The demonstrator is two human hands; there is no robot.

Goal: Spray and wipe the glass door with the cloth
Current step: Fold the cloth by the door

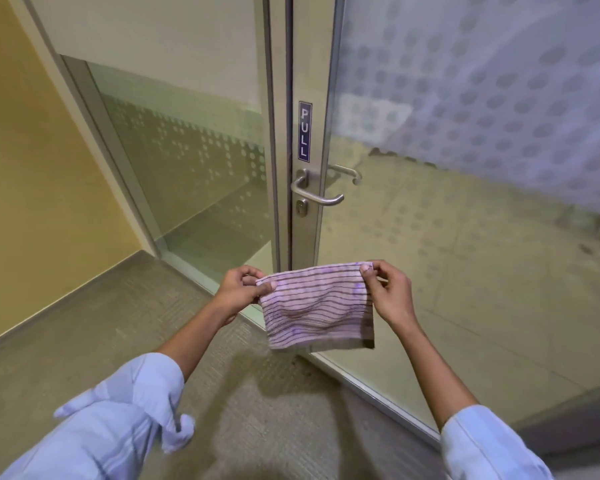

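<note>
Holding striped cloth point(317, 306) taut, left hand point(241, 289), right hand point(388, 292), seemingly folded

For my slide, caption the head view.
Both hands, left hand and right hand, stretch a striped cloth before the closed glass door.

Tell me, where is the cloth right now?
In the head view, the cloth hangs low at centre, pinched at its top corners by the left hand and right hand, below the door handle.
</note>
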